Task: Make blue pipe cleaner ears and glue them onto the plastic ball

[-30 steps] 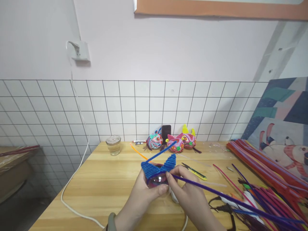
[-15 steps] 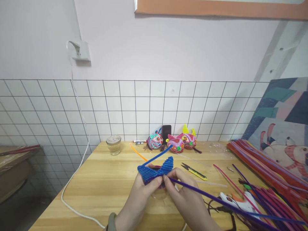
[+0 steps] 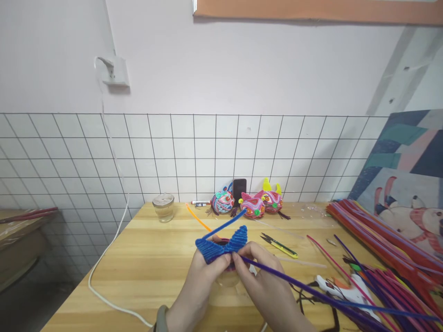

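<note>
Wooden surface [image 3: 145,263] below tiled wall: left hand [image 3: 204,281] fingers closed on blue pipe-cleaner bow [image 3: 221,242], held above mid-surface; right hand [image 3: 266,286] fingers pinching purple pipe cleaner [image 3: 311,291] touching bow's centre.

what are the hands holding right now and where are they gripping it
The left hand pinches the blue ridged pipe-cleaner piece at its lower middle; the right hand pinches the purple pipe cleaner at its near end, beside that piece.

Both hands are pinching a blue pipe-cleaner bow [image 3: 222,243]: left hand [image 3: 204,281] at seven o'clock, right hand [image 3: 266,281] at five, gripping a purple stem [image 3: 311,291].
</note>
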### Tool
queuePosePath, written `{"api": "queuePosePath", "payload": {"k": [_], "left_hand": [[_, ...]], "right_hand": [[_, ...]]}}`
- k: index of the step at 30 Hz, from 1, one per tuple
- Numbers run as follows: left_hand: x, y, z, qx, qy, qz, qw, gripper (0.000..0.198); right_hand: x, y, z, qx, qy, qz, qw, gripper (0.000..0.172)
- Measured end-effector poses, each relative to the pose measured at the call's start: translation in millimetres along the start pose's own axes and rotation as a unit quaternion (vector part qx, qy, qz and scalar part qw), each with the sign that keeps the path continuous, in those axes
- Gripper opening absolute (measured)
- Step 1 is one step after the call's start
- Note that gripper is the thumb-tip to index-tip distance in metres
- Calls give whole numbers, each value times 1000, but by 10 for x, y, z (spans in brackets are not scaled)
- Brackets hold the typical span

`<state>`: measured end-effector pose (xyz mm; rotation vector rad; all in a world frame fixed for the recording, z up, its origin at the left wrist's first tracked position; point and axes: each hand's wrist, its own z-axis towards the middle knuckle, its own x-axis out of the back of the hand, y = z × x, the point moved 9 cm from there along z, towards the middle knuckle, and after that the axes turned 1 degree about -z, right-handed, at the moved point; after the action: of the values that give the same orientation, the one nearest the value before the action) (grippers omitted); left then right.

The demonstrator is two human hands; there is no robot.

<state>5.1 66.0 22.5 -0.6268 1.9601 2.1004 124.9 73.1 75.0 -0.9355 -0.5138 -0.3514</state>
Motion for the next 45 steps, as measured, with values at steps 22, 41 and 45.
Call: {"api": "queuePosePath", "payload": {"k": [22, 41, 45], "left_hand": [[-153, 102, -1, -21, -103, -25, 994, 41], [-185, 179, -4, -39, -111, -16, 993, 46], [-148, 161, 21, -47, -102, 0, 994, 43]], "right_hand": [[127, 59, 39, -25, 37, 32, 999, 24], [36, 154, 95, -78, 20, 264, 961, 18], [-62, 129, 91, -77, -30, 308, 948, 28]]}}
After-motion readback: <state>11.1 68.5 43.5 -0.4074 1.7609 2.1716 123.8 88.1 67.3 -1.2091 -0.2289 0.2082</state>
